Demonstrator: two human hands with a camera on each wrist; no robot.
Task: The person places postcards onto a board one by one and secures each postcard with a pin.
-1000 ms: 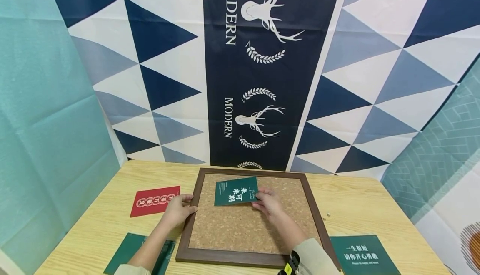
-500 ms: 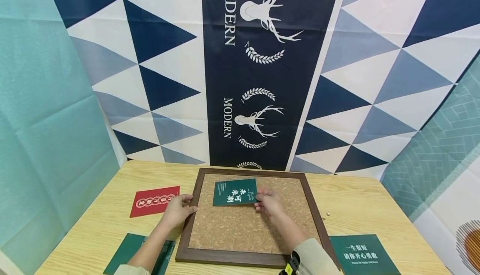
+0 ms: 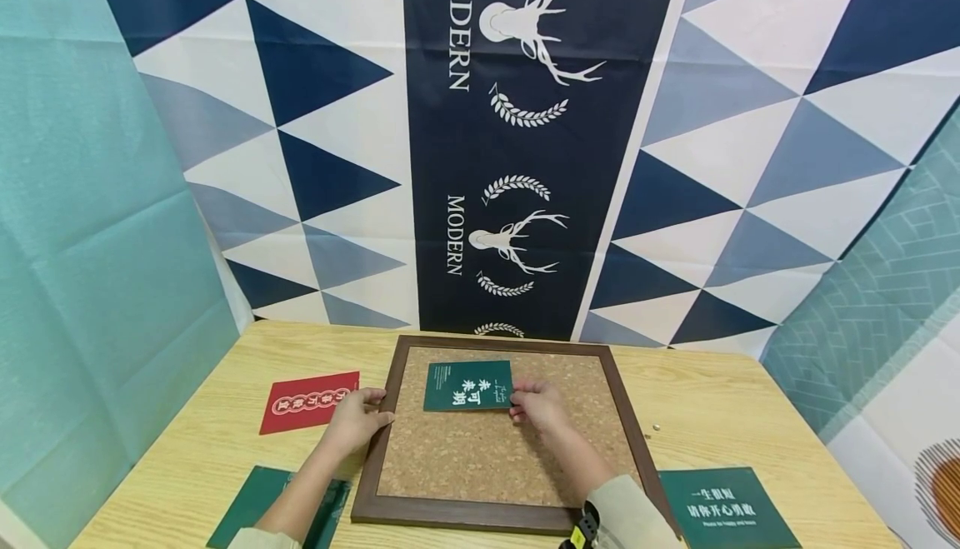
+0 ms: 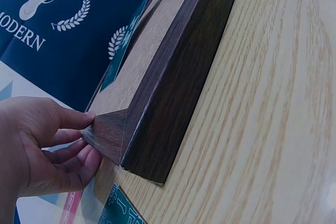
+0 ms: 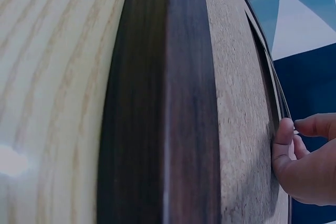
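Note:
A cork board (image 3: pixel 465 461) in a dark brown wooden frame lies on the table. My right hand (image 3: pixel 542 407) pinches the right edge of a green card (image 3: pixel 469 386) with white lettering, over the upper left part of the cork. Seen from the right wrist, that hand (image 5: pixel 307 156) has thumb and fingers at the card's edge, just above the cork. My left hand (image 3: pixel 356 422) grips the frame's left side; in the left wrist view the left hand (image 4: pixel 52 148) has its thumb on top and fingers curled beneath the frame (image 4: pixel 157 98).
A red card (image 3: pixel 303 403) with printed lettering lies left of the frame. Another green card (image 3: pixel 251 503) sits partly under my left forearm. At the lower right is a green card (image 3: pixel 726 506) with white text. A small shiny piece (image 3: pixel 656 427) lies right of the frame. Patterned cloth (image 3: pixel 517 157) hangs behind.
The green card in my right hand has turned slightly and shifted a little left, its edges now straighter to the frame. My left hand has stayed on the frame.

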